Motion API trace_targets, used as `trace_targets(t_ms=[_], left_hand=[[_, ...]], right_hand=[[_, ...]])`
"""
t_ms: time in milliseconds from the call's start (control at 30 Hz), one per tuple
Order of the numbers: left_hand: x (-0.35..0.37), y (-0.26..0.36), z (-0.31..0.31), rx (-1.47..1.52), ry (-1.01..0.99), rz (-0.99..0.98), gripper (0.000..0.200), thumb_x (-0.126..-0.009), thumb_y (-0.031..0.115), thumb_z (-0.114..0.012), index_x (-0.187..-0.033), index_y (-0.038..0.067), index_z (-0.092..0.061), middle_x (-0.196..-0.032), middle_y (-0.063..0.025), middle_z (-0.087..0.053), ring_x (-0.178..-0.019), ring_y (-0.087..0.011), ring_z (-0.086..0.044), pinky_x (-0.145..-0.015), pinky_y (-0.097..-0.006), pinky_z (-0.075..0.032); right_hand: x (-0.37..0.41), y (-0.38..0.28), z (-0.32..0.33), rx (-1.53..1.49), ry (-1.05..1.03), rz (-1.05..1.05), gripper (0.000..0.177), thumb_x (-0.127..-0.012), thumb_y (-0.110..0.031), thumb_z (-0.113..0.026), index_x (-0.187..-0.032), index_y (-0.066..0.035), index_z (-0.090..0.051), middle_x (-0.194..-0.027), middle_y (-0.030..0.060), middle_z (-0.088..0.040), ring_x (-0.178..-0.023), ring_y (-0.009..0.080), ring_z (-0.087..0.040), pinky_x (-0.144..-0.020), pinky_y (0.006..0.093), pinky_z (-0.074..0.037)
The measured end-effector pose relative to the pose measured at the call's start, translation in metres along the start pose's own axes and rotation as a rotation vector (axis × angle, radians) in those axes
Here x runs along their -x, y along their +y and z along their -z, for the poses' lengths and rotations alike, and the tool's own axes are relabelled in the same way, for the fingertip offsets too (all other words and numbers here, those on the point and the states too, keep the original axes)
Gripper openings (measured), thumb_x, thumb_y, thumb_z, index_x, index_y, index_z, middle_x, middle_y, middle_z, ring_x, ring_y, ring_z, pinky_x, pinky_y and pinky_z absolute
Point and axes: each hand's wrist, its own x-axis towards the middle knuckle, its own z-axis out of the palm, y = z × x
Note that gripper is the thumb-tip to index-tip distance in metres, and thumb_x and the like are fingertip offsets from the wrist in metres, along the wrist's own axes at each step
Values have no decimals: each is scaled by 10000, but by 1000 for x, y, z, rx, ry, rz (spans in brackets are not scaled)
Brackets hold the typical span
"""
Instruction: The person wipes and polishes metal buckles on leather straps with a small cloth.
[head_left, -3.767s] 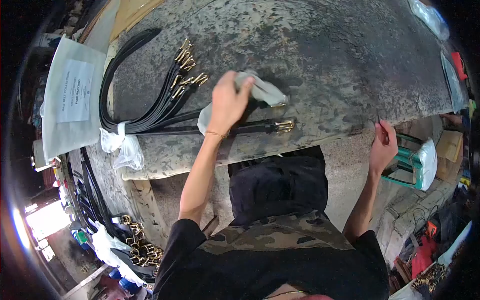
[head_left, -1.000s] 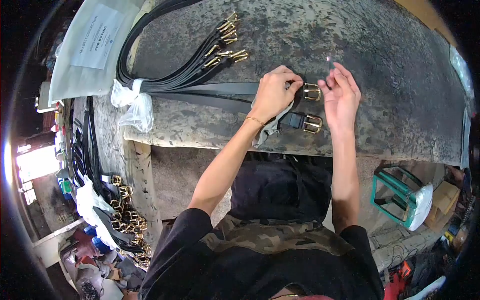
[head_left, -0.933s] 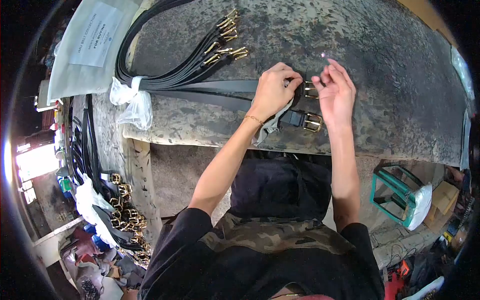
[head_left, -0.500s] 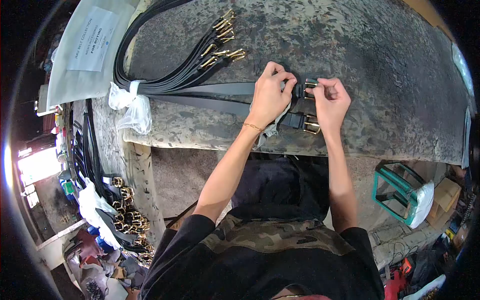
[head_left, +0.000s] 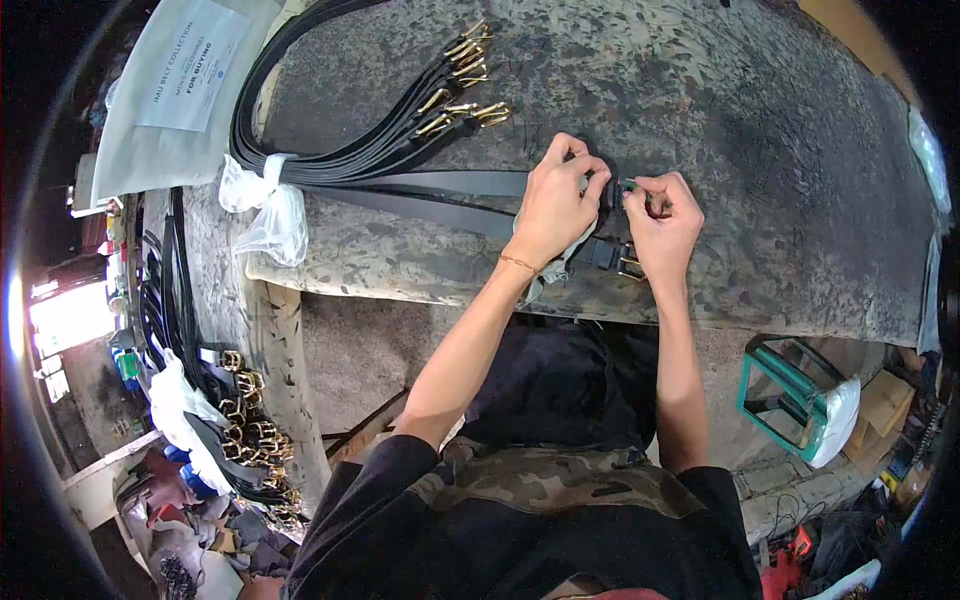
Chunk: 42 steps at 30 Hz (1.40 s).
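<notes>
Two belts [head_left: 460, 182]; left hand [head_left: 561, 207], grip together at the upper one, right hand [head_left: 665, 225], grip clamped on a small dark piece [head_left: 628, 185]

Black short-sleeved top with a camouflage band

The person wears a black top [head_left: 610, 545] with short, plain sleeves [head_left: 385, 480]. A brown, tan and dark camouflage band [head_left: 545, 485] crosses it. Below is dark clothing [head_left: 550, 370]. A thin, gold-coloured chain bracelet [head_left: 519, 265] circles the left wrist [head_left: 524, 251].

**Mottled surface with black belts**

The dark, worn surface [head_left: 800, 240], paler along its near edge, bears a curved belt bundle [head_left: 335, 165] with gold-toned buckles [head_left: 468, 60], a knotted plastic wrap [head_left: 278, 225], two extended belts [head_left: 440, 210] and a crumpled pale cloth [head_left: 553, 276].
</notes>
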Motion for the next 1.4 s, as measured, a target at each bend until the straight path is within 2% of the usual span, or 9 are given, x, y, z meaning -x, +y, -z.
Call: trace_targets(t_ms=[300,367,400,467,533,733,833,933,1400], left_hand=[[0,-4,0,28,35,-63,85,-838,72,-682,-884,2,-695,-977,-140,-557,-820,-363,-622,-744,-423,-500],[0,-1,5,51,-47,-2,188,-807,90,-709,-973,4,-700,-1042,-162,-563,-941,-336,-615,-819,-390,-499],[0,0,9,52,-47,-2,188,-807,90,-709,-973,4,-700,-1042,-162,-563,-941,-336,-615,-819,-390,-499],[0,3,19,119,-193,10,306,-771,99,-736,-1059,14,-679,-1127,-167,-529,-969,-339,-608,-836,-380,-499],[4,4,21,57,-228,-11,371,-751,113,-757,-1099,19,-669,-1154,-162,-515,-992,-343,-607,-854,-386,-498],[11,11,20,-87,-251,-47,452,-714,131,-796,-1133,11,-677,-1149,-142,-532,-1067,-357,-598,-920,-418,-484],[10,5,17,-82,-212,-102,422,-726,116,-788,-1116,-4,-682,-1142,-135,-534,-1016,-376,-613,-888,-440,-494],[11,4,18,-93,-196,-128,398,-739,99,-777,-1108,-13,-680,-1141,-133,-527,-951,-394,-631,-844,-455,-510],[13,6,17,-77,-184,-117,401,-733,88,-768,-1109,-13,-677,-1142,-134,-538,-936,-400,-636,-824,-458,-511]], right_hand=[[0,-2,0,84,-6,40,111,-735,61,-671,-835,22,-644,-674,24,-487,-572,68,-416,-516,235,-345],[2,4,3,-118,-28,-168,85,-787,60,-662,-860,23,-640,-707,-3,-527,-614,46,-463,-564,223,-418],[1,3,3,-117,-29,-168,85,-787,60,-662,-860,23,-640,-707,-3,-527,-614,46,-463,-564,223,-418],[-4,0,4,-426,-4,-287,55,-849,61,-632,-891,27,-629,-748,-20,-546,-668,45,-509,-651,228,-498],[-4,2,11,-452,-42,-279,49,-878,71,-605,-906,32,-615,-772,-8,-562,-699,56,-528,-723,245,-537],[1,1,20,-452,-186,-218,65,-868,81,-588,-848,19,-586,-790,-4,-595,-708,29,-505,-664,207,-477],[4,7,16,-320,-202,-169,71,-811,77,-624,-815,17,-587,-760,-29,-519,-642,7,-396,-550,200,-309],[2,4,16,-194,-203,-60,86,-776,85,-643,-802,16,-598,-733,-24,-469,-622,22,-376,-540,209,-306],[2,1,15,-93,-191,-23,81,-762,69,-646,-814,17,-614,-700,10,-467,-591,49,-371,-524,230,-308]])
